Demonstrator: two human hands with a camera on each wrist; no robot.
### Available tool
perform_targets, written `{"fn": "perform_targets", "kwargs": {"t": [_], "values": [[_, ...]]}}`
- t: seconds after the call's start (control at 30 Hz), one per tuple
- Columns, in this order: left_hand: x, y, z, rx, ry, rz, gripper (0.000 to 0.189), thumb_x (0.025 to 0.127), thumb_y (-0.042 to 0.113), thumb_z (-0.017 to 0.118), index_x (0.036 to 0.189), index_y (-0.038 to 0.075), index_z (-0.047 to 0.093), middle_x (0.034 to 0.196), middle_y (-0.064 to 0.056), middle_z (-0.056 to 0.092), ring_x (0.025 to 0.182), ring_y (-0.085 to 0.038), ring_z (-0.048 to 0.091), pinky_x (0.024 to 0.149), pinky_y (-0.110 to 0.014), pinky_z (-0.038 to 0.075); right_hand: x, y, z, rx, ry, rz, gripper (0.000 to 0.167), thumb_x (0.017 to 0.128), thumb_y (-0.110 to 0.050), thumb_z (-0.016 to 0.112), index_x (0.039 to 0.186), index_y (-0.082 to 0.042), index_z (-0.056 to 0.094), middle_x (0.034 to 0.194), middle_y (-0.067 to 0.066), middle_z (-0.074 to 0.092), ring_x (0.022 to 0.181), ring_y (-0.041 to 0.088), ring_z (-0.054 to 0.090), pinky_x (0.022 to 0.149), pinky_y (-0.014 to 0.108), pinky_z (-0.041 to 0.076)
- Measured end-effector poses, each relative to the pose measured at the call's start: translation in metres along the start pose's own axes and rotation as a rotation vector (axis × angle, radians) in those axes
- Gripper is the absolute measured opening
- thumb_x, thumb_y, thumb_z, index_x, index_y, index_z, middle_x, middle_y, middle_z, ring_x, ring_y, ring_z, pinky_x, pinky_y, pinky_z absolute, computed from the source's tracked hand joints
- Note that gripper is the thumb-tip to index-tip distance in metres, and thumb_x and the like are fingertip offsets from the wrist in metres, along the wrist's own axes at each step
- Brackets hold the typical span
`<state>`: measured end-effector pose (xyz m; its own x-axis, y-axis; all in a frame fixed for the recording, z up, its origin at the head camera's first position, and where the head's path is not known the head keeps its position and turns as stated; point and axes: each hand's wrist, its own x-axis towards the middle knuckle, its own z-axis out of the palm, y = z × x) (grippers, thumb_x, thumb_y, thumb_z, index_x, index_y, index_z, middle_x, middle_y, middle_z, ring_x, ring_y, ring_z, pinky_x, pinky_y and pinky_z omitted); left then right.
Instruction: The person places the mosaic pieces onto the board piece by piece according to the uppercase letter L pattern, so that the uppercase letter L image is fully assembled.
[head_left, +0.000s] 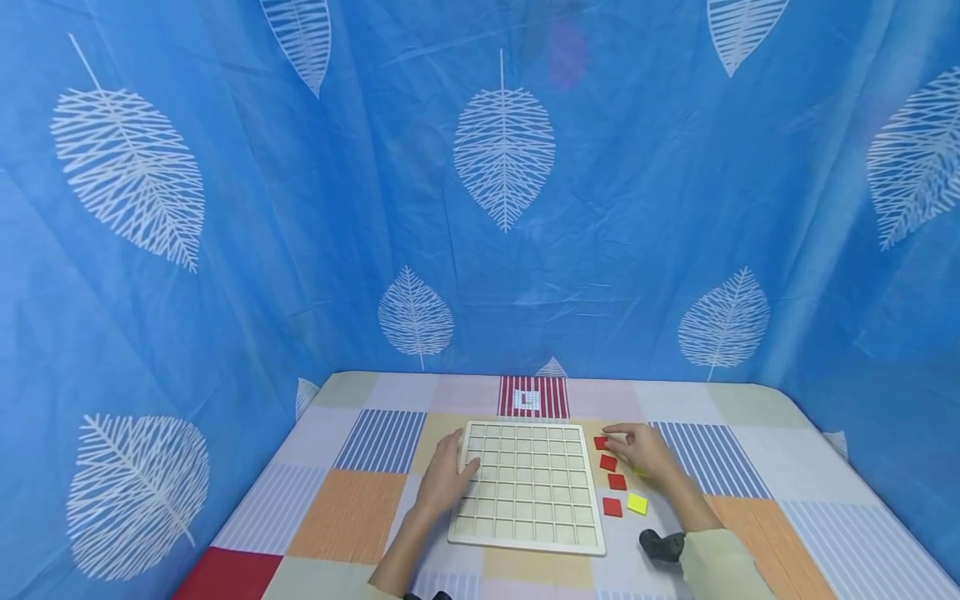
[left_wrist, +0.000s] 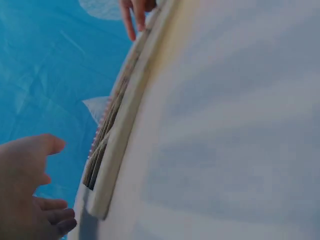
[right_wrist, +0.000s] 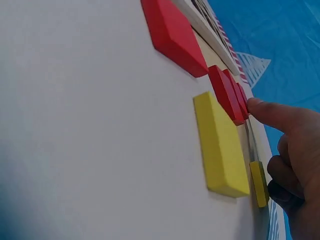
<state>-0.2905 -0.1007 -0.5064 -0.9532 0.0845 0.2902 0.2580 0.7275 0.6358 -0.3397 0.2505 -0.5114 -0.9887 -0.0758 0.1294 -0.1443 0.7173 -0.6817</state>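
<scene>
A pale board (head_left: 525, 546) with a raised grid of square cells lies flat on the patterned cloth. My left hand (head_left: 444, 477) is at its left edge, thumb reaching over the rim onto the grid and the fingers along the outer side. To the right of the board, several red square tiles (head_left: 612, 507) form a loose column. My right hand (head_left: 641, 448) is at the farthest red tile (head_left: 601, 442), fingertips right beside it. A yellow tile (head_left: 637, 504) lies near the closest red one. Another yellow tile (right_wrist: 259, 184) is partly hidden by my right hand in the head view.
A tablecloth (head_left: 352, 508) of coloured and striped patches covers the table. Beyond the far edge hangs a blue curtain (head_left: 615, 250) with white leaf prints, also along both sides. A small black object (head_left: 662, 546) sits at my right wrist.
</scene>
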Motion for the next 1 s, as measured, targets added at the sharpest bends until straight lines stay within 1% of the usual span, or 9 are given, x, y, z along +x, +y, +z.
{"fn": "perform_targets", "kwargs": {"t": [0.1, 0.4, 0.6, 0.63, 0.67, 0.8, 0.87, 0.93, 1.0], "values": [[-0.005, -0.007, 0.006, 0.017, -0.005, -0.010, 0.061, 0.088, 0.025, 0.059, 0.137, -0.002, 0.036, 0.135, -0.024, 0.040, 0.123, -0.040, 0.041, 0.099, -0.051, 0.036, 0.000, 0.001, 0.001, -0.025, -0.007, -0.023, 0.031, 0.083, -0.021, 0.070, 0.110, -0.006, 0.068, 0.101, 0.010, 0.064, 0.059, 0.014, 0.043, 0.045, 0.023, 0.036], [-0.011, -0.017, 0.017, 0.186, 0.006, 0.007, 0.062, 0.087, 0.030, 0.059, 0.136, -0.002, 0.039, 0.137, -0.021, 0.041, 0.125, -0.035, 0.041, 0.102, -0.046, 0.036, -0.005, 0.002, 0.002, -0.008, -0.033, -0.003, 0.033, 0.084, -0.022, 0.069, 0.113, -0.006, 0.066, 0.086, 0.004, 0.062, 0.053, 0.013, 0.048, 0.043, 0.023, 0.039], [-0.014, -0.015, 0.018, 0.207, 0.019, 0.029, 0.058, 0.088, 0.030, 0.057, 0.133, -0.003, 0.043, 0.136, -0.022, 0.042, 0.124, -0.036, 0.042, 0.100, -0.046, 0.038, -0.007, -0.002, 0.002, -0.024, 0.018, -0.029, 0.035, 0.082, -0.026, 0.071, 0.111, -0.007, 0.066, 0.100, 0.012, 0.063, 0.066, 0.017, 0.052, 0.050, 0.026, 0.041], [-0.014, -0.014, 0.018, 0.209, 0.017, 0.029, 0.057, 0.089, 0.030, 0.056, 0.133, -0.002, 0.043, 0.136, -0.022, 0.042, 0.124, -0.036, 0.042, 0.100, -0.046, 0.038, -0.008, -0.003, 0.001, -0.027, 0.027, -0.028, 0.037, 0.082, -0.028, 0.071, 0.112, -0.006, 0.066, 0.095, 0.012, 0.063, 0.064, 0.017, 0.049, 0.049, 0.025, 0.040], [-0.015, -0.014, 0.019, 0.210, 0.016, 0.028, 0.056, 0.089, 0.030, 0.056, 0.133, -0.002, 0.044, 0.136, -0.021, 0.041, 0.124, -0.035, 0.042, 0.100, -0.046, 0.038, -0.009, -0.006, 0.001, -0.031, 0.036, -0.028, 0.039, 0.082, -0.030, 0.071, 0.113, -0.007, 0.065, 0.100, 0.014, 0.063, 0.069, 0.018, 0.050, 0.052, 0.026, 0.040], [-0.017, -0.012, 0.021, 0.221, 0.023, 0.027, 0.054, 0.089, 0.031, 0.054, 0.132, -0.001, 0.045, 0.137, -0.021, 0.041, 0.124, -0.035, 0.043, 0.100, -0.045, 0.038, -0.013, -0.024, 0.000, -0.022, 0.070, -0.019, 0.041, 0.082, -0.032, 0.070, 0.117, -0.011, 0.063, 0.098, 0.015, 0.061, 0.072, 0.021, 0.052, 0.053, 0.027, 0.044], [-0.017, -0.013, 0.021, 0.225, 0.026, 0.022, 0.054, 0.089, 0.031, 0.054, 0.132, -0.001, 0.046, 0.137, -0.020, 0.041, 0.124, -0.035, 0.043, 0.100, -0.045, 0.038, -0.012, -0.036, 0.001, -0.032, 0.095, -0.047, 0.039, 0.082, -0.032, 0.070, 0.116, -0.013, 0.064, 0.089, 0.016, 0.060, 0.072, 0.022, 0.051, 0.051, 0.027, 0.043], [-0.017, -0.013, 0.020, 0.228, 0.029, 0.020, 0.054, 0.089, 0.031, 0.054, 0.132, -0.001, 0.046, 0.137, -0.020, 0.041, 0.124, -0.035, 0.043, 0.100, -0.045, 0.038, -0.010, -0.049, 0.005, -0.041, 0.126, -0.097, 0.037, 0.081, -0.031, 0.071, 0.114, -0.013, 0.065, 0.070, 0.009, 0.055, 0.058, 0.016, 0.045, 0.044, 0.023, 0.038], [-0.016, -0.015, 0.018, 0.235, 0.030, 0.019, 0.054, 0.089, 0.032, 0.054, 0.132, 0.000, 0.046, 0.137, -0.020, 0.041, 0.124, -0.034, 0.042, 0.100, -0.045, 0.038, -0.006, -0.063, 0.010, -0.047, 0.150, -0.152, 0.037, 0.080, -0.031, 0.072, 0.112, -0.012, 0.066, 0.053, 0.002, 0.038, 0.047, 0.011, 0.028, 0.038, 0.022, 0.024]]}}
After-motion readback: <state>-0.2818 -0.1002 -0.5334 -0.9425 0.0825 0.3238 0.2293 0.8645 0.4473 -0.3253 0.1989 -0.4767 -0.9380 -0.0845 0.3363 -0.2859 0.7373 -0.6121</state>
